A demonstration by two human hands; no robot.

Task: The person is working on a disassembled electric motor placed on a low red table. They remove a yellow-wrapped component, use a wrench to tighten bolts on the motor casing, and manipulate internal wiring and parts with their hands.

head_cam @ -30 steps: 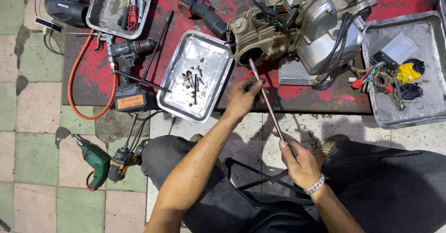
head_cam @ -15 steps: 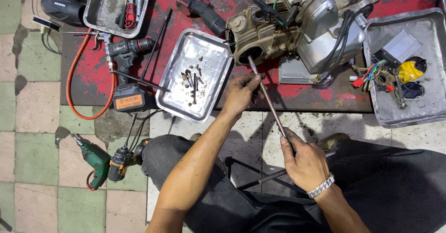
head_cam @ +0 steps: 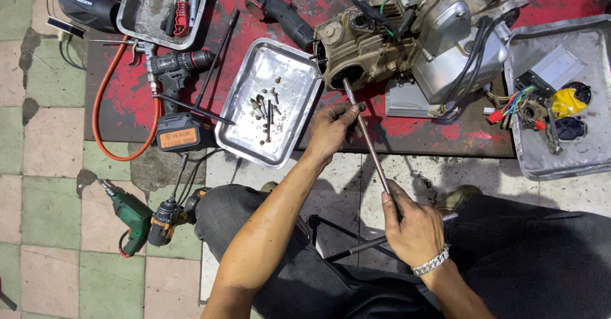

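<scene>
Mostly hidden: rod [head_cam: 368, 142] tip, inside engine [head_cam: 407, 33] opening. My left hand [head_cam: 331, 130] pinches the shaft; right hand [head_cam: 414, 227] fist-clamped around its lower end.

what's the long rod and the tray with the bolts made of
Rod: looks like bare steel, grey and dull with a faint sheen, thin and straight, held by the left hand and right hand. Tray: probably stainless steel or aluminium, a bright, scuffed, reflective sheet with a rolled rim.

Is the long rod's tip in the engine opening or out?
In. The long rod runs from the right hand past the left hand into the engine opening.
</scene>
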